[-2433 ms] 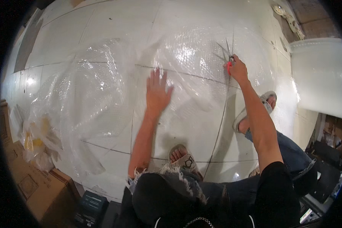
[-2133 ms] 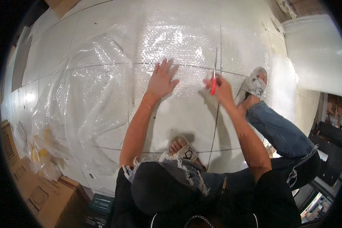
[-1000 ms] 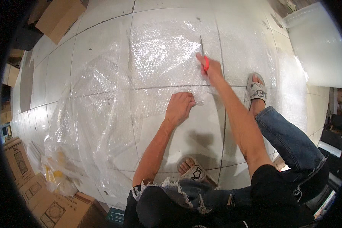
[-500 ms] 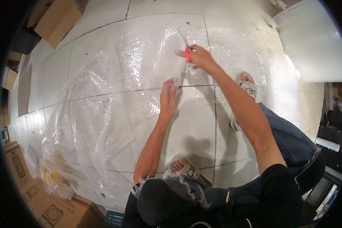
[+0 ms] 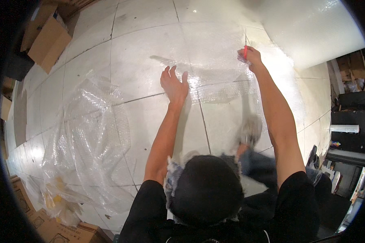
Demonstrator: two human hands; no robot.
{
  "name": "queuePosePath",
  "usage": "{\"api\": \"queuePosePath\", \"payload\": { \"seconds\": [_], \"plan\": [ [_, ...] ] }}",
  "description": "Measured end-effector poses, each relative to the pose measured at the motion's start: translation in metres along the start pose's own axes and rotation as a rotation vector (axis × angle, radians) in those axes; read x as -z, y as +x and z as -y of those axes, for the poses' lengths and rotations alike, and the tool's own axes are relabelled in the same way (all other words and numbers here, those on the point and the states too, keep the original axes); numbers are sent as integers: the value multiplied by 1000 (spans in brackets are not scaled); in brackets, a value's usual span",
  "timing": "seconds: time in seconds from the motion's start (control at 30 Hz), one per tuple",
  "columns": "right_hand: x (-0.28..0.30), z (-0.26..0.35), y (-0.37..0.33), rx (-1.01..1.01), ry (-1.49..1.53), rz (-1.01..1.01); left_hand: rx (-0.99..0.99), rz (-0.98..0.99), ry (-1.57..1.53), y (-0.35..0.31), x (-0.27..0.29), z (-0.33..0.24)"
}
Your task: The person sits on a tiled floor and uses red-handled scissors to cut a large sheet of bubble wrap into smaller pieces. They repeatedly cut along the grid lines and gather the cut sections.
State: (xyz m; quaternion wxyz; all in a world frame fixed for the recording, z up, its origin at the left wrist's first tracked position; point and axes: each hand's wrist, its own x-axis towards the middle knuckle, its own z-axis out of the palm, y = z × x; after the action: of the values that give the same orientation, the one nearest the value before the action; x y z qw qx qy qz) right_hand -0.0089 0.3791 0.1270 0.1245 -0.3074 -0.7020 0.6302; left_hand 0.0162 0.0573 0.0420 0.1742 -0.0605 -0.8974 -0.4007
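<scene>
Right hand (image 5: 253, 57) grips red-handled scissors (image 5: 245, 50); left hand (image 5: 175, 86) spread and empty.
Clear bubble wrap (image 5: 219, 60) lies between them on the pale tiled floor (image 5: 154, 117); crumpled plastic (image 5: 89, 137) to the left, a big roll (image 5: 320, 32) far right, a cardboard box (image 5: 49, 44) far left, cartons (image 5: 67, 231) near left.

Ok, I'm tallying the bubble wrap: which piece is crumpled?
The creased sheet at the left, bunched in folds; the flatter sheet lies by the right hand; the roll is wound up.
</scene>
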Motion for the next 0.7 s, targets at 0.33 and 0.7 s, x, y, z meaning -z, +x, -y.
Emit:
{"api": "queuePosePath", "payload": {
  "seconds": [0.33,0.7],
  "plan": [
    [48,-102,41,-8,-711,-214,337,191,232,4,-39,-3],
    [26,-101,-5,122,-995,-292,477,321,-114,13,-23,16]
  ]
}}
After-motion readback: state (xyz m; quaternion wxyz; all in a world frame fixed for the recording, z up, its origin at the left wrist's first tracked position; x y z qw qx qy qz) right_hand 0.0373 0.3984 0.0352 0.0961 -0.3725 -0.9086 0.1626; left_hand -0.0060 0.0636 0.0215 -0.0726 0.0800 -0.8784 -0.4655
